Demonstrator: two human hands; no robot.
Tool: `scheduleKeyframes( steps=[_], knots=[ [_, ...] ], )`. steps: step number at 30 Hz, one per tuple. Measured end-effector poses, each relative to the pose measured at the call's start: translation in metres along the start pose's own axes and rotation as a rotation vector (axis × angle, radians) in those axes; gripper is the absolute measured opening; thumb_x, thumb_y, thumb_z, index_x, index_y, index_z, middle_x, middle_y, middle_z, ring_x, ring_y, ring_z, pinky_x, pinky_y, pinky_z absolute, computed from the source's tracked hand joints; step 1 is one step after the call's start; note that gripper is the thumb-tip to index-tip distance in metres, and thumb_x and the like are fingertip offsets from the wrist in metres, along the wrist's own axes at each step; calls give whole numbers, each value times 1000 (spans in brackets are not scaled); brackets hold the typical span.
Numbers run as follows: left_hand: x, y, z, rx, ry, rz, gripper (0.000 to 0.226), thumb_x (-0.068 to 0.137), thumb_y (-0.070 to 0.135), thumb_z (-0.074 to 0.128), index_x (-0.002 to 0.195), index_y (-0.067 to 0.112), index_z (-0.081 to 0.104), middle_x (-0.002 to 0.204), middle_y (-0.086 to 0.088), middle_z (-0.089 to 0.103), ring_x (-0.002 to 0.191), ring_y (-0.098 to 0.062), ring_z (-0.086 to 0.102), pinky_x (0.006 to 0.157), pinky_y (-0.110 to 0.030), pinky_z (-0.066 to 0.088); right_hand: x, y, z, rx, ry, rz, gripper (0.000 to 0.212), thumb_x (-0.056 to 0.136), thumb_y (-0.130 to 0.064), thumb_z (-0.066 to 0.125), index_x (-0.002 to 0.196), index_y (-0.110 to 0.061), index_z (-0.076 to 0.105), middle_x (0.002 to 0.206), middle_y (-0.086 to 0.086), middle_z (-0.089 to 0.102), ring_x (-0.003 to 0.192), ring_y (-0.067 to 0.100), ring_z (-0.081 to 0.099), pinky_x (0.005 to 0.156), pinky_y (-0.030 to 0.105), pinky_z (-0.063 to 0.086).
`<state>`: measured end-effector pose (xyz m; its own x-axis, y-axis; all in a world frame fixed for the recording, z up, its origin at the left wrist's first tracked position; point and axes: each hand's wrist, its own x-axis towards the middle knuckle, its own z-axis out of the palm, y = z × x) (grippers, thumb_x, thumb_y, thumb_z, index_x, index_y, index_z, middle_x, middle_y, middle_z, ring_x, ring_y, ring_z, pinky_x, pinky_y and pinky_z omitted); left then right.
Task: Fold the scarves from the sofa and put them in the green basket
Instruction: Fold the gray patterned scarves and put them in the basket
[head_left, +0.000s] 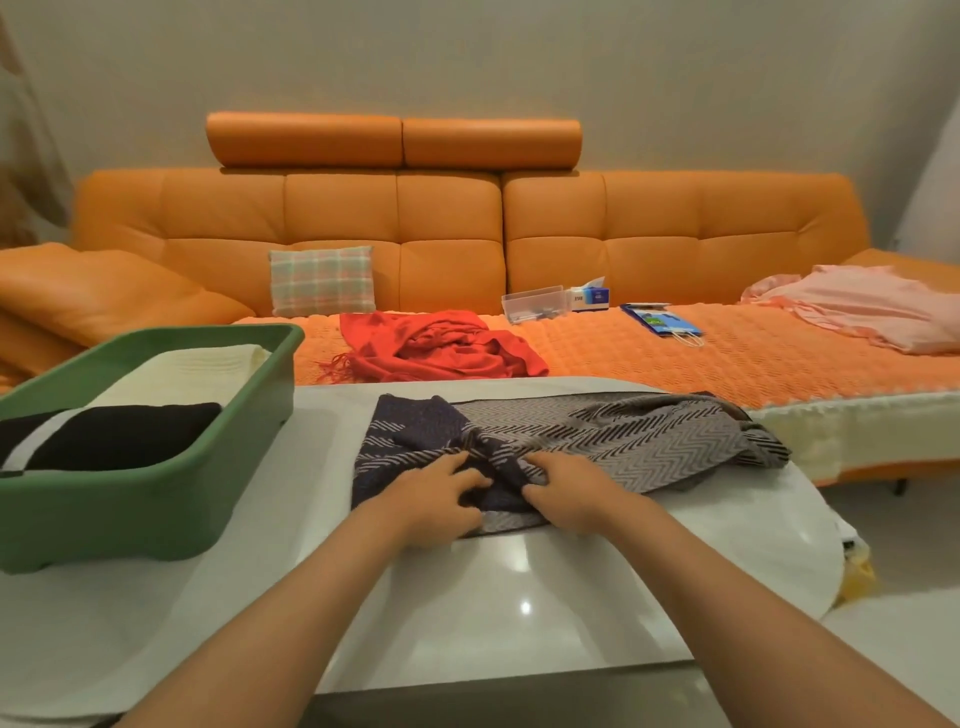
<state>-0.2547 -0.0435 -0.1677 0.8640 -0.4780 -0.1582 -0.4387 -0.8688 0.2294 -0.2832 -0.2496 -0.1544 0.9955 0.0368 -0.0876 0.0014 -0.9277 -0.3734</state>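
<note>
left hand (436, 501) and right hand (567, 496), fingers curled, both pinch the bunched near edge of the scarf (623, 436) on the table (519, 582), right of the basket (130, 512). looks light, limp, likely slides; grab corners, not mid-cloth.

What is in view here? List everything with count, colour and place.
green basket: one, green, left on white table
cream scarf: one, cream, basket's far side
black scarf: one, black, white stripe, basket's near side
patterned scarf: one, navy and grey, on table
red scarf: one, red, crumpled on sofa seat
sofa: one, orange, behind table
cushion: one, pastel plaid, against sofa back
clear box: one, transparent, on sofa seat
tissue box: one, white-blue, beside clear box
blue bag: one, blue, flat on seat
pink cloth: one, pink, sofa's right end
hands: left hand, right hand, both gripping patterned scarf's near edge
</note>
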Motion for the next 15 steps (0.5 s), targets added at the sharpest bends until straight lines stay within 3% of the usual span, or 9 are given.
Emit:
scheduleKeyframes(
  steps=[2, 4, 6, 7, 9, 11, 13, 15],
  knots=[
    [-6, -14, -15, -39, 5, -106, 43, 90, 48, 43, 130, 38, 50, 154, 5, 31, 138, -22, 38, 109, -42, 34, -5, -15, 0, 147, -55, -50, 61, 90, -26, 57, 149, -31, 44, 147, 0, 52, 130, 20, 52, 105, 27, 41],
    [-12, -28, -24, -40, 9, -197, 30, 92, 49, 37, 111, 31, 52, 139, -2, 43, 124, -27, 48, 101, -42, 40, -7, -23, 1, 266, -98, -109, 66, 84, -15, 55, 146, -37, 47, 139, -1, 59, 121, 16, 59, 101, 30, 49],
    [-17, -36, -28, 58, 39, -268, 35, 92, 53, 36, 107, 26, 51, 131, -7, 47, 120, -31, 50, 100, -45, 40, -6, -23, -1, 138, -134, -140, 74, 78, -11, 54, 146, -40, 46, 144, 0, 54, 128, 18, 54, 108, 37, 45],
    [-18, -37, -28, 157, 96, -268, 38, 90, 56, 39, 107, 24, 52, 126, -8, 48, 119, -31, 49, 100, -45, 39, -5, -21, -3, -31, -149, -142, 76, 78, -13, 55, 148, -39, 43, 153, 1, 43, 138, 20, 43, 115, 41, 36],
    [-16, -33, -22, 280, 275, -164, 44, 85, 60, 48, 107, 23, 55, 116, -5, 48, 113, -28, 47, 96, -43, 39, -6, -14, -5, -348, -154, -106, 75, 81, -17, 58, 150, -37, 38, 158, 4, 28, 146, 26, 25, 119, 47, 22],
    [-14, -23, -17, 170, 359, 61, 44, 80, 63, 57, 106, 28, 56, 108, 3, 48, 108, -21, 47, 92, -39, 40, -7, -6, -4, -467, -58, -84, 56, 86, -16, 57, 139, -33, 50, 143, 5, 41, 136, 28, 37, 109, 44, 33],
    [-12, -10, -10, 107, 290, 223, 46, 75, 67, 61, 106, 34, 57, 105, 9, 48, 104, -14, 47, 89, -35, 39, -7, -1, -3, -478, 96, -105, 36, 89, -13, 54, 119, -30, 66, 123, 1, 57, 118, 26, 53, 94, 38, 45],
    [-10, 2, -5, 181, 256, 306, 41, 76, 58, 63, 107, 31, 62, 104, 9, 54, 100, -14, 51, 85, -33, 40, -9, -1, -8, -399, 206, -134, 32, 88, -17, 53, 111, -30, 71, 113, -2, 67, 109, 24, 60, 86, 33, 49]
  ],
)
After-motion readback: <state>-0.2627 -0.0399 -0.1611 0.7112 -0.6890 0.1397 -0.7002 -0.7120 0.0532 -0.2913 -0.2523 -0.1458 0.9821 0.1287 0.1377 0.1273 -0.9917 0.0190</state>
